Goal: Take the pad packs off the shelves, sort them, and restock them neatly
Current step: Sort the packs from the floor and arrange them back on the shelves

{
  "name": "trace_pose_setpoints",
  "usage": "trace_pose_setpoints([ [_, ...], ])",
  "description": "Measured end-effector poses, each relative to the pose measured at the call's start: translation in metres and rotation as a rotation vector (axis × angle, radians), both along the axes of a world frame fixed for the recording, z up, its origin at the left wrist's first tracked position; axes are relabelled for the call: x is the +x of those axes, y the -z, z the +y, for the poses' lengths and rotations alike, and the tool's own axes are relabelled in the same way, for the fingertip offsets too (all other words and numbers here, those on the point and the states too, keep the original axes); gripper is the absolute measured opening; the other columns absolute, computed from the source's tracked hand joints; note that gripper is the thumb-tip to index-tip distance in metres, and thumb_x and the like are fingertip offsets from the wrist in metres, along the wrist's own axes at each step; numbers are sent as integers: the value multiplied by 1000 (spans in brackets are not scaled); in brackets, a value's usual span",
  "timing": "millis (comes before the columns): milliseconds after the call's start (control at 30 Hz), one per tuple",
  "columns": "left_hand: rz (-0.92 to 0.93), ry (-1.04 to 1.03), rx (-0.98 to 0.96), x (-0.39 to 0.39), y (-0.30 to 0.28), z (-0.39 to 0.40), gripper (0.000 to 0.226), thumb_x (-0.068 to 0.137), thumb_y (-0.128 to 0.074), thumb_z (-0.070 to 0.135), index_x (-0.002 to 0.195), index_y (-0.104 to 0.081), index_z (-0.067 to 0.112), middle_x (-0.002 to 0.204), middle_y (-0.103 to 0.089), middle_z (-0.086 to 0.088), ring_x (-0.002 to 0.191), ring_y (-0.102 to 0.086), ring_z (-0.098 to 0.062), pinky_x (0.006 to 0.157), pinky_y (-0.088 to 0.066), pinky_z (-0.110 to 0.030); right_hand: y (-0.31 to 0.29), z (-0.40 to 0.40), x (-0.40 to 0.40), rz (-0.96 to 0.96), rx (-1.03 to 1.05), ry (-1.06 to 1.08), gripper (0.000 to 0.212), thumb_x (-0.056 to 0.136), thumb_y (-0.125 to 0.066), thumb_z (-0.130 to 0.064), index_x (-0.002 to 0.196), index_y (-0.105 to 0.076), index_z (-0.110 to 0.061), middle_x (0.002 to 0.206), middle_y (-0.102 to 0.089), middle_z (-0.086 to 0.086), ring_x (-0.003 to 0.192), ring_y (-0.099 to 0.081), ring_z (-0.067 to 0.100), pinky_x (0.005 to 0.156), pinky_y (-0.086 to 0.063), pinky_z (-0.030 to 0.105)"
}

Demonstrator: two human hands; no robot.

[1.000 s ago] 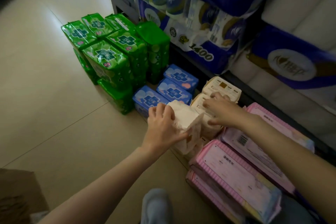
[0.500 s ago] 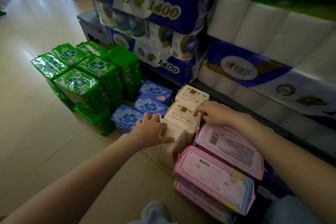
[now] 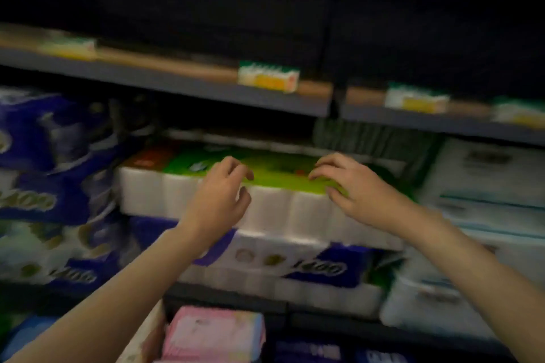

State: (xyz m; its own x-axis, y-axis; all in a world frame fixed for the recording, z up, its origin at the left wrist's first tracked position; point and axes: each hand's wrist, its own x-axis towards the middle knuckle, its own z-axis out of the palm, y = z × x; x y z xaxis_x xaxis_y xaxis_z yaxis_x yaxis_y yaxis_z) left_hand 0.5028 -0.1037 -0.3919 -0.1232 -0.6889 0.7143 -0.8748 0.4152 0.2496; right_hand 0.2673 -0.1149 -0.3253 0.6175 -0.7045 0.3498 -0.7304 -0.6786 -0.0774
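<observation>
Both forearms bare, no sleeves; hands bare too

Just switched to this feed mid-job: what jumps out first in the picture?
Two bare hands, left hand and right hand, are raised with fingers spread in front of a green-topped pack of toilet rolls in the middle of the frame. Around it sit blue toilet roll packs, under a dark shelf edge with yellow price tags. A pink pad pack shows at the bottom.
</observation>
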Motion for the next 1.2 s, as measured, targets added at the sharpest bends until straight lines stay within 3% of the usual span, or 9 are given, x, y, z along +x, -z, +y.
trace_pose_setpoints([
  [133, 16, 190, -266, -83, -58, -21, 23, 78, -41, 17, 87, -60, 6, 94, -52, -7, 87, -49, -18, 78, -38, -23, -40, 11, -81, -46, -90, 76, 29, 93, -50, -10, 119, -60, -19, 122, -46, -3, 106, -39, 1, 87, -24, 6],
  [233, -7, 265, -377, -143, -92, -33, 21, 80, -42, 17, 88, -59, 7, 96, -51, -7, 88, -49, -21, 77, -40, -29, -52, 15, -134, -95, -149, 127, 27, 93, -50, -9, 117, -60, -18, 120, -45, -7, 108, -38, 1, 87, -22, -1],
  [367, -29, 353, -415, -219, -126, -58, 22, 79, -43, 18, 89, -59, 8, 98, -50, -7, 86, -50, -24, 74, -44, -39, -58, 2, -198, -163, -288, 220, 27, 86, -49, -11, 108, -65, -10, 117, -53, 7, 113, -47, 22, 89, -27, 14],
  [533, -59, 420, -412, -310, -134, -76, 17, 82, -46, 14, 90, -59, 8, 100, -51, -8, 88, -49, -22, 73, -45, -37, -51, -15, -266, -229, -332, 291, 26, 83, -49, -11, 103, -65, -7, 111, -55, 10, 107, -51, 27, 89, -33, 21],
  [733, -159, 652, -400, -429, -41, -55, 18, 76, -48, 7, 89, -61, 7, 98, -55, -11, 87, -46, -24, 72, -37, -38, 34, 30, -389, -256, -239, 487, 29, 79, -51, -8, 105, -64, -4, 110, -55, 15, 102, -50, 26, 89, -34, 26],
  [867, -446, 799, -131, -502, 74, -30, 29, 70, -41, 17, 98, -50, 15, 100, -59, -12, 90, -47, -26, 73, -32, -36, 132, 81, -478, -179, 122, 754, 39, 81, -50, -11, 119, -58, -6, 120, -48, 17, 111, -48, 36, 98, -36, 37],
  [967, -627, 779, 21, -537, 136, -27, 37, 63, -36, 23, 99, -44, 19, 96, -64, -9, 82, -62, -25, 75, -30, -34, 182, 97, -526, -111, 298, 863, 44, 87, -53, -6, 131, -48, -12, 130, -40, 14, 121, -39, 33, 100, -36, 39],
  [1067, -691, 775, 78, -553, 157, -35, 45, 63, -31, 24, 106, -44, 20, 93, -66, -3, 74, -67, -20, 77, -42, -30, 212, 89, -562, 36, 396, 949, 52, 90, -54, -16, 139, -36, -19, 140, -30, 11, 127, -30, 32, 103, -34, 42],
  [1200, -699, 792, 129, -573, 163, -51, 48, 67, -31, 20, 113, -44, 13, 91, -67, -7, 68, -66, -25, 61, -53, -27, 232, 62, -608, 237, 463, 999, 74, 89, -62, -25, 147, -18, -17, 155, -11, 7, 141, -17, 29, 112, -20, 43],
])
